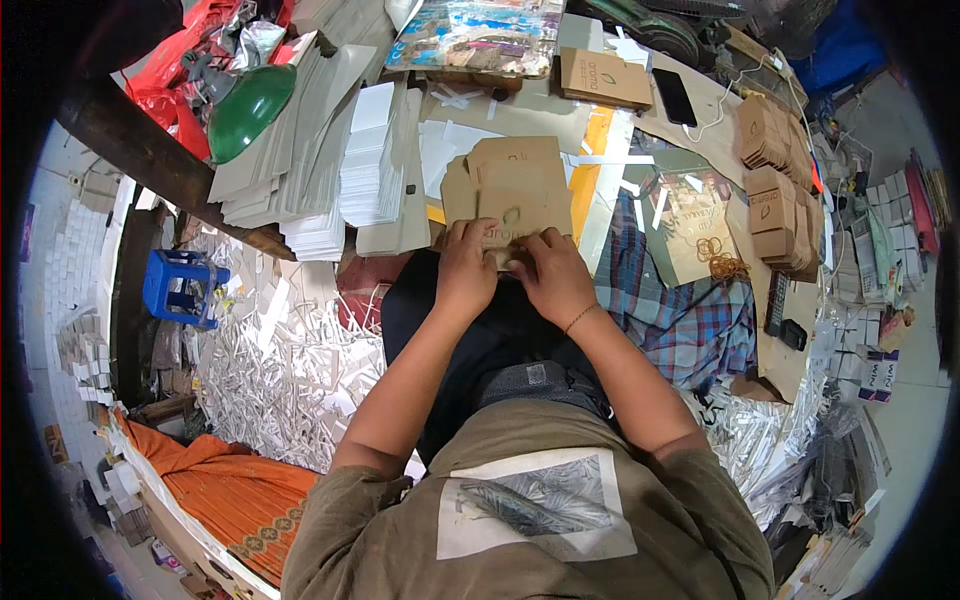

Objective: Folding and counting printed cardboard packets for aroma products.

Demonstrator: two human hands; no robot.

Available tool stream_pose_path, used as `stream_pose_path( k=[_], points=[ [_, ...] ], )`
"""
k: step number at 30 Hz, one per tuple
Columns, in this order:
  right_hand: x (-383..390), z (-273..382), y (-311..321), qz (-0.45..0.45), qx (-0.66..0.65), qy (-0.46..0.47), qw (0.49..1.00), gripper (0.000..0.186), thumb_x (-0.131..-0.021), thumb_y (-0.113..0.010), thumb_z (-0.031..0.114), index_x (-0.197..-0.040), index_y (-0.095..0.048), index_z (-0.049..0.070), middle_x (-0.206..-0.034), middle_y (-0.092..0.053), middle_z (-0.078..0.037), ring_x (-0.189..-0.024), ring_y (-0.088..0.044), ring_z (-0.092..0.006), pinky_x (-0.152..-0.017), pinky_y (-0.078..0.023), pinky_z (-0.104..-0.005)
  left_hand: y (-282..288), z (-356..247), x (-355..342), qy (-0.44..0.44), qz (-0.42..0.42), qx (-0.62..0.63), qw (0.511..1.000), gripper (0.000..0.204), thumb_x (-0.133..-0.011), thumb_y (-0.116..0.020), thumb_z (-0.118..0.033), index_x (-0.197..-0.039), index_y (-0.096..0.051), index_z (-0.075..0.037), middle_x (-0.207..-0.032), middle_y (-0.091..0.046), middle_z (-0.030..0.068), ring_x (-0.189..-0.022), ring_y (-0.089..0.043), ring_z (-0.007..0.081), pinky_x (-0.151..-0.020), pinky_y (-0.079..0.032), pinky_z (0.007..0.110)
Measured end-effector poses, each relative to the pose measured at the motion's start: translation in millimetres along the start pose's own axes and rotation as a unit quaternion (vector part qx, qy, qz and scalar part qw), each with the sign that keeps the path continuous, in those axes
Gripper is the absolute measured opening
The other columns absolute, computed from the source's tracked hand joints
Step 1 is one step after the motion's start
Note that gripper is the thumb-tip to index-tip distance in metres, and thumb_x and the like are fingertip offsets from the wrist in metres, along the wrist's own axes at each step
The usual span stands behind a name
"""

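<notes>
Wears, nearest the lens, a brown short-sleeved T-shirt (420,520) with a pale rectangular print, then black cloth trousers (425,325). Curls the left hand (466,270) about half closed, fingers laid over the near left part of a flat brown kraft-card piece (515,212) with a small green leaf mark. Holds the same piece at its near right edge with the right hand (552,275), fingers bent and gathered. Probably pinches with both thumbs, though the card's underside is hidden. Keeps this piece just beyond the trousers, overlapping other flat brown card blanks (515,149).

To the right, notes a blue-and-red plaid cloth (685,335); past it, tan rubber bands (728,262) in a loose heap. To the left, on the floor, notes shredded white paper strips (270,370) and a blue plastic stool (180,288).

Farther left, finds narrow white card sheets (366,170) stacked beside grey card sheets (270,180). Farther right, finds bundled brown folded cartons (783,220). Beyond, sees a black smartphone (674,97) and a paint-smeared board (475,40).
</notes>
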State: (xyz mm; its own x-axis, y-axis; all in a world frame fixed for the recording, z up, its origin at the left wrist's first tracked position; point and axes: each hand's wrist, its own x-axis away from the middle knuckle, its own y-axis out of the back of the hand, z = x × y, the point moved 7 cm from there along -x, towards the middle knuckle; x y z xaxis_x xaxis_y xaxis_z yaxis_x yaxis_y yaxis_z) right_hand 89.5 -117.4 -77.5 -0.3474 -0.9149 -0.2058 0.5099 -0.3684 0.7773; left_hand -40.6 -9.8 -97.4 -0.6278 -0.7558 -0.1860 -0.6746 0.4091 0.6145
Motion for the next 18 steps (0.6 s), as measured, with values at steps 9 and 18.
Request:
stream_pose_path(
  k=[9, 18],
  points=[
    [-14.1, -7.9, 12.0, -0.096, -0.078, -0.038, 0.992, 0.047, -0.079, -0.075, -0.007, -0.125, -0.067, 0.003, -0.125, -0.061, -0.025, -0.113, -0.063, -0.0495, -0.097, -0.056, -0.0554, -6.7, -15.3, -10.0, 0.0, -0.036, 0.013, 0.999, 0.056, -0.084, -0.064, 0.012, -0.137, -0.062, -0.005, -0.13, -0.06, 0.0216, -0.121, -0.063, 0.0452, -0.104, -0.054, 0.051],
    [-27.9, -24.8, 14.2, -0.065, -0.084, -0.094, 0.99, 0.055, -0.079, -0.079, -0.005, -0.131, -0.064, 0.005, -0.127, -0.059, -0.026, -0.115, -0.065, -0.052, -0.099, -0.058, -0.0564, -6.2, -9.5, -21.5, -0.002, -0.026, -0.049, 0.998, 0.057, -0.083, -0.066, 0.009, -0.138, -0.059, -0.006, -0.128, -0.061, 0.0243, -0.115, -0.064, 0.0479, -0.096, -0.055, 0.057]
  ],
)
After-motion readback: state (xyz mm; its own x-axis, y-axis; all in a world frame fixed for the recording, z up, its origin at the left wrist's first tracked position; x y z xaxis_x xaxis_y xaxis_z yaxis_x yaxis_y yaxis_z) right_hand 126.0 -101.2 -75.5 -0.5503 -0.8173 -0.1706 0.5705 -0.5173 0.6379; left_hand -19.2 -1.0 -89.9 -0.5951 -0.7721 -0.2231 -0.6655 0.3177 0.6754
